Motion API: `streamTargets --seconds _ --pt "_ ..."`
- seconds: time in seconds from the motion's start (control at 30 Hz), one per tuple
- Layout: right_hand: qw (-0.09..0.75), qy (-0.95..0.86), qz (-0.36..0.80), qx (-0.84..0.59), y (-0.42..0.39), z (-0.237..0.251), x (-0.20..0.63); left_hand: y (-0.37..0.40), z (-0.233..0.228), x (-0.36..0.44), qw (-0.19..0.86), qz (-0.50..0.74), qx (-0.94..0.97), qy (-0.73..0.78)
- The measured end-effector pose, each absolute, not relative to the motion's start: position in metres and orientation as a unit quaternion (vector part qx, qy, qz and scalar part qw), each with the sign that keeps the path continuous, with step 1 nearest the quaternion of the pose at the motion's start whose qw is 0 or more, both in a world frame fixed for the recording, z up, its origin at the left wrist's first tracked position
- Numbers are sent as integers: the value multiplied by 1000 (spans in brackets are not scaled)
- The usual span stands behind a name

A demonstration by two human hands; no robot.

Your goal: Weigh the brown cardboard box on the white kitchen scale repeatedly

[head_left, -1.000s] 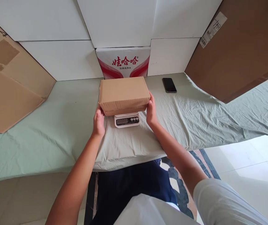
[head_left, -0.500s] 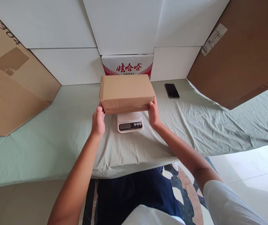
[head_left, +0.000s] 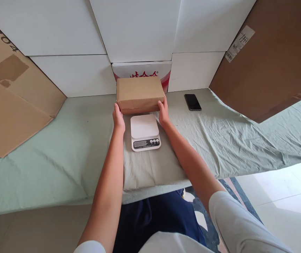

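Observation:
Between my two hands is a closed brown cardboard box (head_left: 140,90), toward the back of the cloth-covered surface. My left hand (head_left: 118,118) grips its near left corner, thumb on the front side and the other fingers hidden. At the near right corner, my right hand (head_left: 163,111) holds it the same way. Just in front of the box, between my forearms, a white kitchen scale (head_left: 145,127) lies with a bare platform. Its small display and buttons face me. Whether the box touches the cloth I cannot tell.
Behind the box stands a white and red printed carton (head_left: 124,69) against white panels (head_left: 140,28). A black phone (head_left: 192,102) lies to the right. Large cardboard sheets flank the green cloth (head_left: 61,154), one left (head_left: 16,102), one right (head_left: 274,59).
Both hands have moved the cardboard box away from me, from over the scale to behind it. The scale's platform is now fully visible. The phone has stayed put.

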State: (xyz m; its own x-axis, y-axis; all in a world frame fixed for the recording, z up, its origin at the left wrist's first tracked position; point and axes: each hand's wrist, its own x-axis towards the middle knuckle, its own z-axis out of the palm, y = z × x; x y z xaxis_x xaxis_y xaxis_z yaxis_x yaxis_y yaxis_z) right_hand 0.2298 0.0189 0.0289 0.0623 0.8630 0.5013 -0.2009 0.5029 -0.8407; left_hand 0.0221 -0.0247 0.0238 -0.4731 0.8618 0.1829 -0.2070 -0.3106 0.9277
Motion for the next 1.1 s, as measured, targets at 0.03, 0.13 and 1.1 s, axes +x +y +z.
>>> streamTargets --seconds 0.03,0.13,1.1 --pt "663 -553 403 -303 21 25 231 -24 20 23 373 726 353 458" --pt "651 -550 420 -312 27 19 234 -19 12 24 386 723 340 462" --pt "676 -381 463 -429 75 19 324 -21 -2 -64 294 741 319 512"
